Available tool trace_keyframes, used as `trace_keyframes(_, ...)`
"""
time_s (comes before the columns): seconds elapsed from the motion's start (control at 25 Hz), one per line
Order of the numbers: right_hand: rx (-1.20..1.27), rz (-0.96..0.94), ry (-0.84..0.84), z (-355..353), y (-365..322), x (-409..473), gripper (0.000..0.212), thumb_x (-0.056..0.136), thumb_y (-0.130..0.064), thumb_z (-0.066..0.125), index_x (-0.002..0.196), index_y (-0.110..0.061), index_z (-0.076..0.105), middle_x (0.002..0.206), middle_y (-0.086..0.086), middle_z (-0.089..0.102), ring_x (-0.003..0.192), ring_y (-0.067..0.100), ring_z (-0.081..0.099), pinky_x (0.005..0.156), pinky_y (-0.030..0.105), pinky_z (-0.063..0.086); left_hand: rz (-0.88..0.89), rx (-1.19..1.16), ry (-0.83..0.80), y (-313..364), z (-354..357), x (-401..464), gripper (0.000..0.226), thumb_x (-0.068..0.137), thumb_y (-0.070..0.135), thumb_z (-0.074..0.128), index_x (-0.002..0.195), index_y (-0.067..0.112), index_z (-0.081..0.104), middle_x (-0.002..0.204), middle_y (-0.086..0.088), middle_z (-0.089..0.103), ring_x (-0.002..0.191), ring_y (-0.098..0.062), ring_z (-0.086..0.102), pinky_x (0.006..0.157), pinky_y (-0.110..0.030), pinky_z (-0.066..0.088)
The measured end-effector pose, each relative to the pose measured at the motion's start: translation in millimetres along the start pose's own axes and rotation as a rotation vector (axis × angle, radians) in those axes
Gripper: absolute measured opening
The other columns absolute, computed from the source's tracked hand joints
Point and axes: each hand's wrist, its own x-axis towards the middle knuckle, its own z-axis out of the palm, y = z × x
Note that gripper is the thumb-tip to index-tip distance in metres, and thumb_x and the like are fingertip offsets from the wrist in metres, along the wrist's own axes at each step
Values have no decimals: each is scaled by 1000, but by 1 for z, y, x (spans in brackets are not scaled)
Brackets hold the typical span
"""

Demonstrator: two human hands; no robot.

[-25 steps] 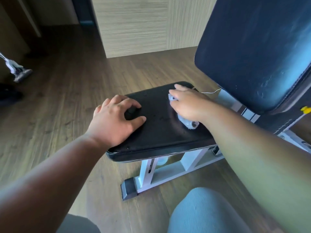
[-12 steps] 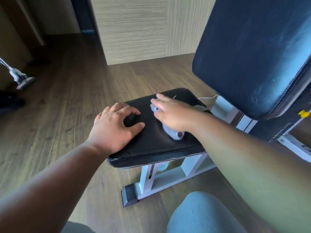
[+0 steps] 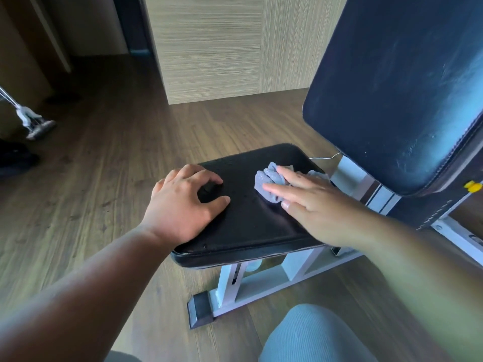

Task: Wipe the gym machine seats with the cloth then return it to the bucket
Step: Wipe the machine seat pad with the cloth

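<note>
A black padded seat [image 3: 251,226] on a white metal frame sits in the middle of the view, its surface damp and shiny. A crumpled grey cloth [image 3: 269,180] lies on the seat's far right part. My right hand [image 3: 316,205] presses flat on the cloth, fingers stretched out over it. At the seat's left edge my left hand [image 3: 183,207] rests with fingers bent, holding nothing. The tall black backrest [image 3: 392,87] rises at the right. No bucket is in view.
The white frame [image 3: 261,280] with a black foot cap [image 3: 200,310] stands on wooden floor. A light wood panel [image 3: 222,48] is behind. A mop head [image 3: 36,126] lies far left. My knee in grey fabric [image 3: 311,335] is bottom centre.
My right hand has slid the cloth across the seat, and now its fingers lie flatter and more of the cloth shows. My left hand stayed at the seat's left edge.
</note>
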Motion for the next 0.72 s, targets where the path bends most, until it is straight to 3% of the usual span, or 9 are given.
trace_keyframes(0.12, 64, 160, 79, -5, 30, 34, 43, 105, -33, 29, 145, -49, 38, 160, -24, 14, 145, 16, 23, 114, 35, 23, 4, 6, 7, -1, 1, 2, 35, 79, 65, 59, 109, 48, 61, 117, 24, 49, 115, -10, 43, 106, -37, 29)
trace_keyframes(0.24, -103, 315, 63, -2, 41, 96, 54, 90, -26, 34, 141, -43, 38, 159, -12, 23, 128, 27, 43, 93, 36, 40, -7, 7, -7, 0, 0, 3, 36, 79, 66, 58, 109, 48, 60, 116, 23, 50, 114, -9, 43, 106, -36, 30)
trace_keyframes(0.32, -108, 205, 11, 10, 32, 116, 50, 83, -27, 34, 131, -40, 43, 157, -11, 28, 124, 28, 45, 91, 36, 41, -13, 1, -8, 0, -1, 2, 36, 78, 66, 58, 109, 48, 61, 118, 23, 50, 116, -9, 43, 107, -35, 29)
trace_keyframes(0.36, -138, 129, 26, 12, 19, 121, 44, 88, -27, 35, 129, -38, 45, 158, -10, 27, 128, 27, 42, 97, 38, 39, -19, -3, -7, 0, -1, 1, 35, 79, 65, 59, 110, 47, 61, 118, 24, 51, 117, -9, 43, 107, -35, 28)
trace_keyframes(0.44, -121, -52, 26, 15, -2, 103, 47, 100, -26, 31, 144, -41, 39, 163, -12, 17, 143, 24, 27, 114, 41, 26, -20, -10, -1, 0, -1, 1, 33, 80, 63, 61, 110, 48, 61, 117, 24, 50, 117, -9, 43, 106, -34, 28)
trace_keyframes(0.56, -25, -152, -12, 12, 17, 51, 50, 103, -29, 29, 150, -48, 29, 163, -22, 13, 149, 11, 16, 121, 41, 15, 1, -1, 18, 0, 1, 1, 34, 80, 63, 61, 110, 47, 62, 118, 24, 50, 117, -9, 43, 106, -34, 28)
trace_keyframes(0.64, -103, 47, 15, 0, 45, 64, 50, 99, -29, 30, 147, -37, 37, 158, -12, 30, 142, 18, 33, 116, 43, 28, 2, 7, 23, -2, 3, 2, 35, 79, 64, 59, 109, 48, 62, 120, 23, 50, 117, -9, 43, 106, -34, 28)
trace_keyframes(0.68, -43, 161, 40, -5, 52, 83, 47, 94, -27, 32, 139, -28, 47, 148, -6, 43, 132, 24, 45, 107, 40, 39, 2, 5, 20, -3, 3, 3, 35, 78, 64, 59, 109, 48, 62, 120, 24, 50, 117, -9, 42, 106, -35, 28)
trace_keyframes(0.72, 77, 246, 46, -9, 52, 103, 38, 90, -24, 35, 120, -23, 58, 130, 0, 55, 112, 24, 56, 88, 30, 48, 0, -4, 15, -4, 3, 3, 34, 79, 64, 60, 109, 48, 61, 120, 24, 50, 118, -9, 42, 107, -35, 27)
